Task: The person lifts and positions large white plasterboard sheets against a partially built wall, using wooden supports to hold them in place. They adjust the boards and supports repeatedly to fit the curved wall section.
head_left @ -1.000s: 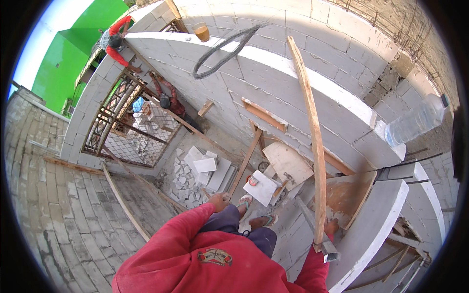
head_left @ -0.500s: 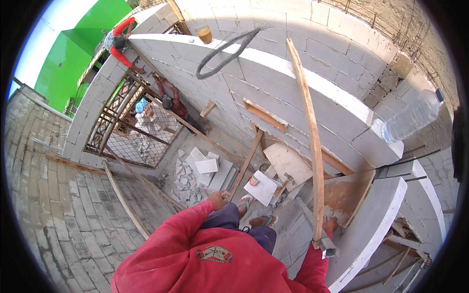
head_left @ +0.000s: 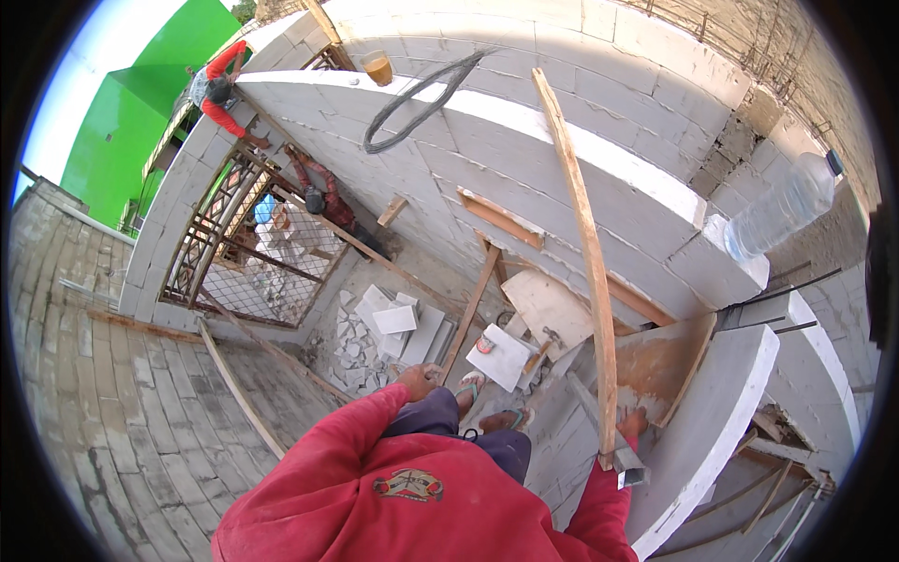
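My left hand (head_left: 419, 381) rests by my left knee with its fingers curled; whether anything is inside is too small to make out. Partly behind a long upright wooden plank (head_left: 582, 244), my right hand (head_left: 633, 422) lies beside a brown-stained board (head_left: 660, 361), fingers stretched out. A grey metal channel (head_left: 633, 475) runs close by that wrist, crossing the plank's lower end. Below me, near my sandalled feet, are a white block piece (head_left: 497, 358) with a small red-and-white round container (head_left: 485, 346) on it and a hammer (head_left: 538, 358).
White block walls enclose the space. A clear bottle (head_left: 782, 211), a wire coil (head_left: 412, 108) and a cup of brown drink (head_left: 378, 68) stand on wall tops. Broken blocks (head_left: 361, 337) lie below. Two people in red (head_left: 225, 89) and dark red (head_left: 328, 201) work by a metal grille (head_left: 253, 234).
The view has shifted slightly, so the far wall and bottle appear a little further left. Both my hands stay in nearly the same places.
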The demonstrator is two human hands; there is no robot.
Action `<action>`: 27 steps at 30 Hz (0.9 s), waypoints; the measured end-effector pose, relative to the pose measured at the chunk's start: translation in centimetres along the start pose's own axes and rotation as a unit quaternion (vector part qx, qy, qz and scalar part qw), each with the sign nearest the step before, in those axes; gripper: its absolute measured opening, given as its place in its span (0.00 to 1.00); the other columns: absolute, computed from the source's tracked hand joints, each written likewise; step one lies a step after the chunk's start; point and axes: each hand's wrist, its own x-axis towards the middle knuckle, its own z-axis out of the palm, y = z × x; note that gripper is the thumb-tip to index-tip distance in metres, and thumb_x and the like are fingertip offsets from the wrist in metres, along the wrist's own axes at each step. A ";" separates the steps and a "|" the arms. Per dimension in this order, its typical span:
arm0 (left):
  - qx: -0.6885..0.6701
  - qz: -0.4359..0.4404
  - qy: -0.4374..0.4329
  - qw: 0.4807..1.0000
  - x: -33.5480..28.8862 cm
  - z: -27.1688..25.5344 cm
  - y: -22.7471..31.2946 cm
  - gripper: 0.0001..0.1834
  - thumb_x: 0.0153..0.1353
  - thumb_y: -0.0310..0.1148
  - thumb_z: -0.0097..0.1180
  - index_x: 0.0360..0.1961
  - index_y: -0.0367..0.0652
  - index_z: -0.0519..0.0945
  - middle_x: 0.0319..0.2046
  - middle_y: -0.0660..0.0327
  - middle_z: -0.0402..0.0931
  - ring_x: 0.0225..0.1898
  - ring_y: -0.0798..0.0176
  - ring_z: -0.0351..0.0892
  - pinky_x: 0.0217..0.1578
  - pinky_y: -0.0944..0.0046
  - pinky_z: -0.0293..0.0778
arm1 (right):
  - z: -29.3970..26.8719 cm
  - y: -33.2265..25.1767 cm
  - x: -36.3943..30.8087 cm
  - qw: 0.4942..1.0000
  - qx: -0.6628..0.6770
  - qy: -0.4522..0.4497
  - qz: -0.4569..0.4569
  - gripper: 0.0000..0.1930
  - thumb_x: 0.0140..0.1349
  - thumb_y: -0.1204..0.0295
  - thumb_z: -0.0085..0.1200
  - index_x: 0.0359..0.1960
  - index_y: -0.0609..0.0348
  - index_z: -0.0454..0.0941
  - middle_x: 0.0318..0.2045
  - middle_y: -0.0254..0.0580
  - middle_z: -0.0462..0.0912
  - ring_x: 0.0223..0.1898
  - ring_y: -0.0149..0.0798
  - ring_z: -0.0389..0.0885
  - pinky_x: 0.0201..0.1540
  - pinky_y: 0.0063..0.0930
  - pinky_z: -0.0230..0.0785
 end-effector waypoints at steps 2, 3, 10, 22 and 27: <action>-0.008 0.001 -0.003 1.000 -0.1 0.0 0.0 0.20 0.60 0.34 0.61 0.55 0.48 0.84 0.37 0.56 0.89 0.41 0.56 0.89 0.48 0.56 0.81 | -0.3 0.1 0.5 0.998 -0.064 0.003 -0.022 0.24 0.72 0.60 0.53 0.58 0.69 0.70 0.57 0.46 0.79 0.57 0.50 0.84 0.46 0.42 0.85; -0.018 -0.013 -0.007 1.000 -0.1 0.0 0.0 0.21 0.60 0.34 0.61 0.55 0.48 0.84 0.37 0.56 0.89 0.41 0.56 0.89 0.48 0.56 0.81 | -0.6 0.1 0.9 0.991 -0.125 -0.013 -0.042 0.24 0.72 0.60 0.54 0.58 0.69 0.70 0.57 0.46 0.79 0.57 0.50 0.84 0.46 0.42 0.85; -0.018 -0.013 -0.009 1.000 -0.6 -0.4 1.2 0.21 0.60 0.35 0.61 0.56 0.48 0.84 0.36 0.55 0.88 0.38 0.56 0.88 0.46 0.57 0.81 | -3.2 1.1 4.3 0.581 -0.747 -0.079 -0.313 0.23 0.69 0.62 0.56 0.57 0.68 0.71 0.57 0.46 0.80 0.57 0.51 0.84 0.46 0.41 0.86; 0.013 0.063 -0.074 0.995 1.6 3.2 6.9 0.27 0.61 0.42 0.65 0.62 0.50 0.83 0.46 0.52 0.88 0.47 0.53 0.89 0.51 0.58 0.81 | -3.2 2.9 6.6 0.655 -0.696 -0.097 -0.276 0.20 0.69 0.65 0.54 0.58 0.61 0.73 0.63 0.48 0.80 0.60 0.46 0.84 0.45 0.37 0.83; 0.100 0.157 0.036 0.982 0.3 3.7 13.9 0.25 0.62 0.42 0.63 0.59 0.43 0.83 0.47 0.52 0.87 0.53 0.45 0.85 0.59 0.50 0.77 | -0.1 2.5 3.3 0.993 -0.114 0.009 -0.018 0.24 0.78 0.56 0.48 0.63 0.64 0.72 0.57 0.50 0.82 0.54 0.49 0.87 0.41 0.28 0.83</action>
